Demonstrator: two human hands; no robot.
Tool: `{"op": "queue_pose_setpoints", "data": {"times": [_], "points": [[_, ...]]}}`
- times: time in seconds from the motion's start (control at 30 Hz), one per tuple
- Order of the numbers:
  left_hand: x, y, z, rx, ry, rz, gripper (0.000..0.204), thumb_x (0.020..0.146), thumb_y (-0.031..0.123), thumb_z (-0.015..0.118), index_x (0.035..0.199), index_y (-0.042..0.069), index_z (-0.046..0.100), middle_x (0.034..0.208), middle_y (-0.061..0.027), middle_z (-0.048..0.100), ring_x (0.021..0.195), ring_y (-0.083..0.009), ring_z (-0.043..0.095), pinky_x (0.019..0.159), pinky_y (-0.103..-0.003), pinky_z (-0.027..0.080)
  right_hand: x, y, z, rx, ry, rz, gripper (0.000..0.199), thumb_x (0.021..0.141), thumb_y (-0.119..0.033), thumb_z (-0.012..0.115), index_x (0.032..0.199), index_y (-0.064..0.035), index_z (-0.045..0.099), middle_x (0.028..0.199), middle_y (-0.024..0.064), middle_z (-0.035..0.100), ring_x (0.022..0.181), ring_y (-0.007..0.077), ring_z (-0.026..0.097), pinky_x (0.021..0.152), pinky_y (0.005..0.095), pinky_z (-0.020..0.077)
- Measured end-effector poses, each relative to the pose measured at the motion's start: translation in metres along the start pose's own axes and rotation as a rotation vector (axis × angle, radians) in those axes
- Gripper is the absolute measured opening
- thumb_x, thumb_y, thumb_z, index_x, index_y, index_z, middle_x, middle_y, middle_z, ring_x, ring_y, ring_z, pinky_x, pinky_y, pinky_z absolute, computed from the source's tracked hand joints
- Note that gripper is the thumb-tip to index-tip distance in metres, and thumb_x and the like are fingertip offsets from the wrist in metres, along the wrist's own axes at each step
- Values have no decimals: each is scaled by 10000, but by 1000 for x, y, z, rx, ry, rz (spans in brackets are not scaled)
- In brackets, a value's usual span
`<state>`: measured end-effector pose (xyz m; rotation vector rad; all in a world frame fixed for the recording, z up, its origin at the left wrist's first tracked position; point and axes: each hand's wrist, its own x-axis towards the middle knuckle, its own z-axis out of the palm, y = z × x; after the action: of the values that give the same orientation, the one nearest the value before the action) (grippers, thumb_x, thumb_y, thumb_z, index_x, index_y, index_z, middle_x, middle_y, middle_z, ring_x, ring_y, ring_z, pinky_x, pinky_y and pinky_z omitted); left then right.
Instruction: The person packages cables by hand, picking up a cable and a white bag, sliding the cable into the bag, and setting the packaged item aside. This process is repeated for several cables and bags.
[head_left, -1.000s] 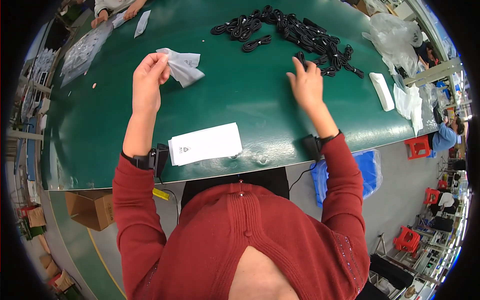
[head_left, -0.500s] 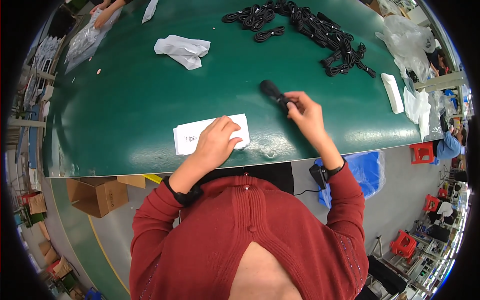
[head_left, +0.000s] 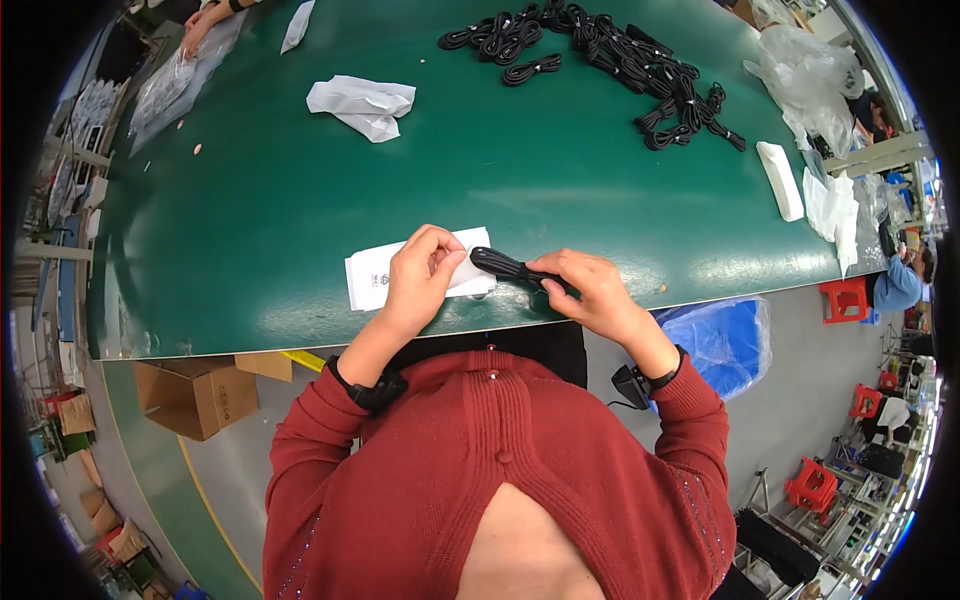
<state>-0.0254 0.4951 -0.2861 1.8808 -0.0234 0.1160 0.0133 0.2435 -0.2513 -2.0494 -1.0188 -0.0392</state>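
A stack of flat white bags (head_left: 364, 284) with small dark print lies near the table's front edge. My left hand (head_left: 418, 278) rests over it, thumb and fingertips pinched together at the right end of the top bag. In my right hand (head_left: 592, 290) is a coiled black cable (head_left: 500, 264), gripped by its right end between thumb and fingers. The cable's looped left end is over the right edge of the stack, close beside my left fingertips. My left hand partly hides the top bag, so its opening cannot be made out.
Several coiled black cables (head_left: 625, 62) lie in a heap at the far right of the green table (head_left: 250, 210). A crumpled white bag (head_left: 362, 104) lies far left of centre. A long white packet (head_left: 780, 181) sits near the right edge. Another person's hands (head_left: 207, 22) hold clear plastic at far left.
My right hand has brought the coiled cable left and nearer, to the stack's right end. My left hand has gone from lying flat on the stack to pinching at the top bag.
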Motion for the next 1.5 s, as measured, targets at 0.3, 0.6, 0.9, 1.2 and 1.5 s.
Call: {"op": "queue_pose_setpoints", "data": {"times": [0.3,0.6,0.9,1.2,1.5], "points": [[5,15,-2,239,-76,436,77,821,3,674,848,26,606,974,-80,623,823,-222,569,728,-296,455,5,4,14,564,-139,611,234,865,-39,651,1098,-57,662,870,75,640,686,219,587,659,311,509],[15,26,-15,55,-110,102,54,867,42,665,872,19,616,996,-42,614,859,-127,545,780,-261,445,34,-4,29,160,150,-79,273,833,48,670,1099,-15,649,1074,119,595,917,224,610,735,302,528],[45,30,-35,-264,-95,78,71,912,90,656,914,22,635,953,-4,615,794,-43,515,685,-205,425,60,-6,29,147,147,-206,258,828,49,672,1075,-21,654,1087,128,597,941,222,616,781,313,531],[167,-9,-155,-403,300,-63,295,962,179,601,1170,-14,520,1059,-106,596,904,-176,613,764,-297,507,60,39,-16,82,223,181,243,848,6,666,1088,-28,653,1078,115,595,931,200,608,743,299,518],[135,-33,-98,956,50,234,733,864,127,694,1495,282,354,1573,-251,143,1240,-475,460,1027,-502,441,38,171,-95,-785,480,441,371,904,-265,674,1246,-134,613,1210,184,555,1093,385,554,884,463,486]]}}
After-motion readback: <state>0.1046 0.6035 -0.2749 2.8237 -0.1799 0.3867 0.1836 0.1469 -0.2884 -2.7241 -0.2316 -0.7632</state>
